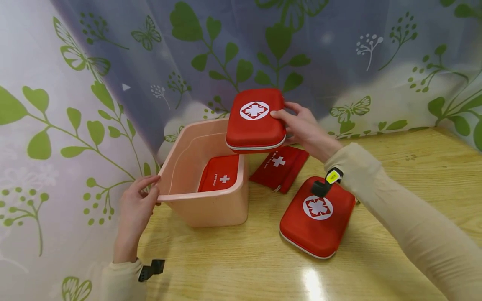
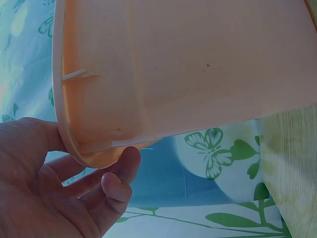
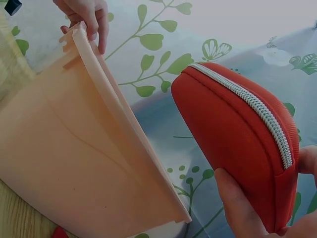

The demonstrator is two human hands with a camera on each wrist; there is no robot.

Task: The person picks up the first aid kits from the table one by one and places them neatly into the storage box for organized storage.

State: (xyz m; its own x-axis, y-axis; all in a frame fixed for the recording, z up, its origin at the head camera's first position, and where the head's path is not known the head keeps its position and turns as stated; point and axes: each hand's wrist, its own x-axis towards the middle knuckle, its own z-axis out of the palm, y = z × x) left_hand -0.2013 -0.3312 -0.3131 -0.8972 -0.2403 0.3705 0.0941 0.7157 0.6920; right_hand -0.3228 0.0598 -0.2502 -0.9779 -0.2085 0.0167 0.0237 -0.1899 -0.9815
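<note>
My right hand [image 1: 306, 129] grips a red hard-shell first aid case [image 1: 260, 131] with a white cross emblem, held up by the right rim of a pink plastic bin [image 1: 218, 209]. In the right wrist view the zipper of that first aid case [image 3: 223, 134] is closed, with thumb and fingers on opposite faces. At the bin's near left corner my left hand [image 1: 137, 209] pinches the rim; the left wrist view shows the left hand [image 2: 74, 183] with fingers curled under it. Inside the bin lies a flat red first aid pouch [image 1: 214, 182].
A second red hard-shell case [image 1: 320, 234] lies on the wooden table [image 1: 233, 267] below my right forearm. Between it and the bin is a flat red first aid kit pouch [image 1: 273, 175]. A leaf-patterned curtain [image 1: 147, 75] hangs behind and to the left.
</note>
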